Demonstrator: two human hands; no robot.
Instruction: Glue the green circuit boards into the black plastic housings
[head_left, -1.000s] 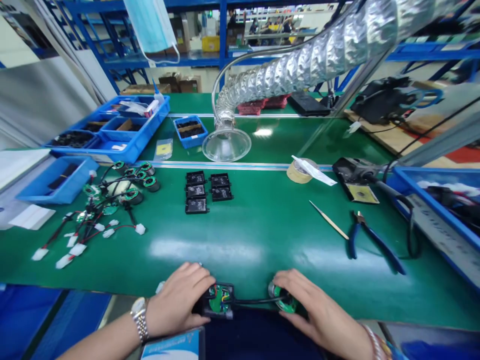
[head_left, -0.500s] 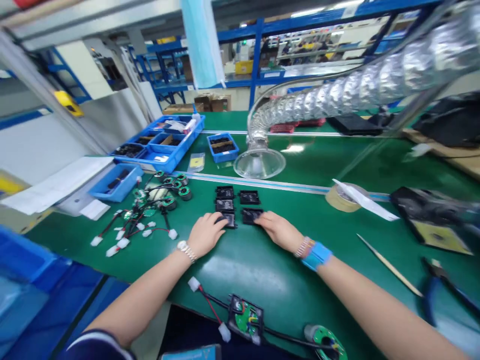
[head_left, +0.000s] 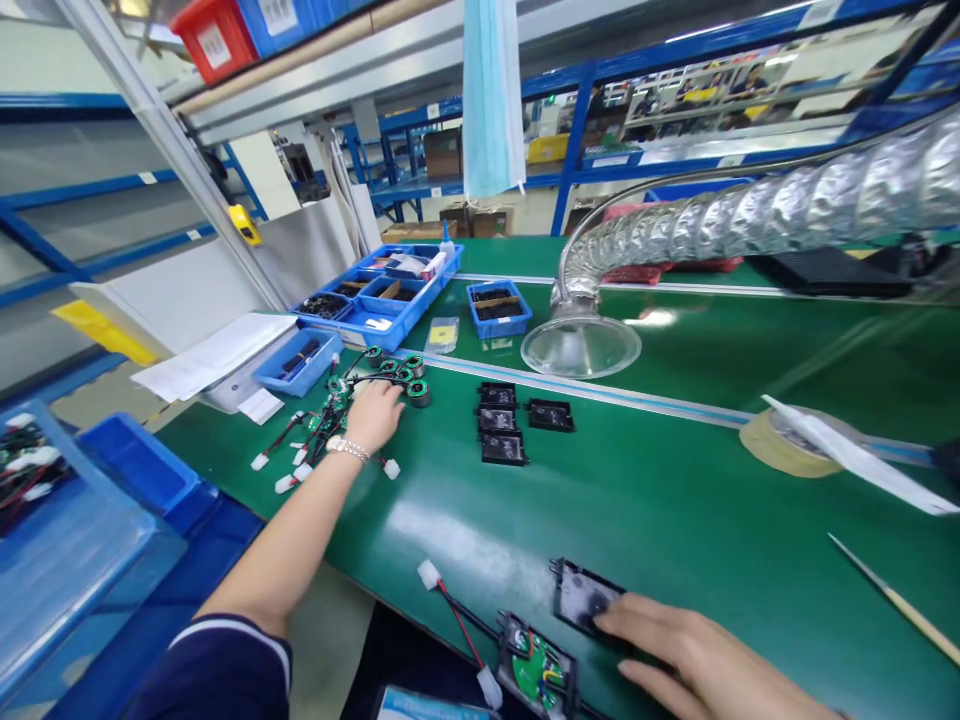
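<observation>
My left hand (head_left: 373,415) is over a pile of round green circuit boards with wires and white connectors (head_left: 322,425), fingers stretched out and apart; fingertips touch the pile, partly hidden. My right hand (head_left: 679,645) grips the right end of a shallow black plastic cover (head_left: 585,592), held at the front of the bench. Just below that cover lies a black housing (head_left: 536,665) with a green board and coloured wires inside. From it runs a lead ending in white connectors (head_left: 430,573). Three black covers (head_left: 501,420) stand in a column mid-bench, with a single black cover (head_left: 551,414) to their right.
Blue parts trays (head_left: 390,300) and a small blue bin (head_left: 499,310) stand at the back. A silver exhaust duct (head_left: 675,240) with a clear hood (head_left: 581,347) hangs over the bench. Right of it are a tape roll (head_left: 787,440) and a pointed stick (head_left: 892,595).
My left hand has left the column of covers and reached left to the wired boards. My right hand has brought one cover from the right column towards me, beside the housing. The view has shifted left.
</observation>
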